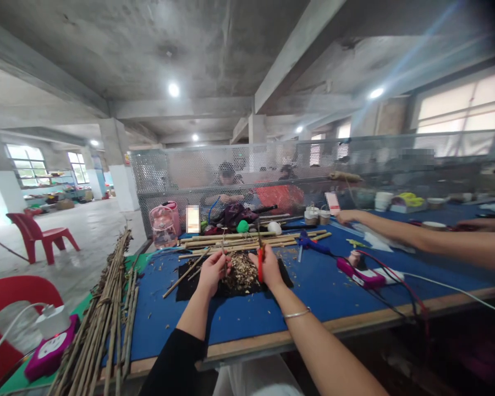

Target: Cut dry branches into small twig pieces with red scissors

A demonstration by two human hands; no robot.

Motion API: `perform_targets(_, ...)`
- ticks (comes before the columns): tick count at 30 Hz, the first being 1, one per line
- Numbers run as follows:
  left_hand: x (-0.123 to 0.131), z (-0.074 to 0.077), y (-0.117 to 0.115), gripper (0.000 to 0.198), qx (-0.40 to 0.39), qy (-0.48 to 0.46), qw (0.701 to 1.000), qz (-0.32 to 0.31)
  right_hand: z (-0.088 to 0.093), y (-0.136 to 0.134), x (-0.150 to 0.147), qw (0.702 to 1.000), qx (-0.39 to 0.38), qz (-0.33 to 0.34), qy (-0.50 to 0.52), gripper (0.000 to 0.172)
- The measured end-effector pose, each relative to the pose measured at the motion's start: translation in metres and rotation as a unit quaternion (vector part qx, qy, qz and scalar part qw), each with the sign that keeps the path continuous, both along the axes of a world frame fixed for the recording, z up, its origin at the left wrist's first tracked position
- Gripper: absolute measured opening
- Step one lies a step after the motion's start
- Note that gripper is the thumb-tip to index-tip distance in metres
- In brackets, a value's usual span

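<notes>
My right hand (271, 268) is closed around scissors with red-orange handles (260, 271), their dark blades pointing up and away from me. My left hand (213, 271) pinches a thin twig (224, 246) between thumb and fingers. Both hands are above a heap of pale brown plant chips (241, 275), which lies on a black cloth (186, 289). Just beyond my hands, several long bamboo-like sticks (239, 240) lie across the blue tabletop (239, 330). Near my left hand a loose stick (177, 284) slants over the cloth.
A bundle of long dry stalks (103, 313) lies at the left. A blue glue gun (311, 242) and a purple power strip (365, 274) with cables are to the right. Another person's arm (412, 239) reaches in from the right. A metal mesh partition (181, 170) stands behind the table.
</notes>
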State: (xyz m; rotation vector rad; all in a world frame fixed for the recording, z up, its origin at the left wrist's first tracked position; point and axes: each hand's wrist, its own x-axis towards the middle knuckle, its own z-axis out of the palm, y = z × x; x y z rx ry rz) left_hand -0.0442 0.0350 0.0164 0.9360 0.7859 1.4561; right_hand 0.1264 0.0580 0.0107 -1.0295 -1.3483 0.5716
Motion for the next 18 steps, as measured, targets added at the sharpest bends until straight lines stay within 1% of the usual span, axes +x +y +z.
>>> perform_targets(1,0.000,0.000,0.000,0.046,0.004,-0.002,1.000,0.000,0.000,-0.004,-0.004,0.997,0.011,-0.029,-0.071,0.029)
perform_targets(3,0.000,-0.001,0.001,0.047,0.008,-0.005,1.000,0.002,0.001,-0.011,-0.012,0.976,0.067,-0.065,-0.198,0.033)
perform_targets(4,0.000,-0.002,0.001,0.047,0.010,-0.003,1.000,0.003,0.002,-0.014,-0.015,0.963,0.084,-0.076,-0.244,0.037)
perform_targets(6,0.001,-0.002,0.001,0.046,0.014,0.008,1.000,-0.002,0.002,-0.017,-0.020,0.943,0.092,-0.081,-0.309,0.044)
perform_targets(9,0.004,-0.001,0.000,0.044,0.015,0.024,0.999,-0.019,0.001,-0.017,-0.023,0.934,0.071,-0.075,-0.342,0.045)
perform_targets(14,0.007,-0.005,0.002,0.047,-0.019,0.003,1.000,-0.019,-0.001,-0.013,-0.021,0.931,0.053,-0.096,-0.349,0.042)
perform_targets(18,0.007,-0.009,0.003,0.045,-0.005,0.012,0.999,-0.040,-0.003,-0.014,-0.022,0.924,0.049,-0.111,-0.364,0.039)
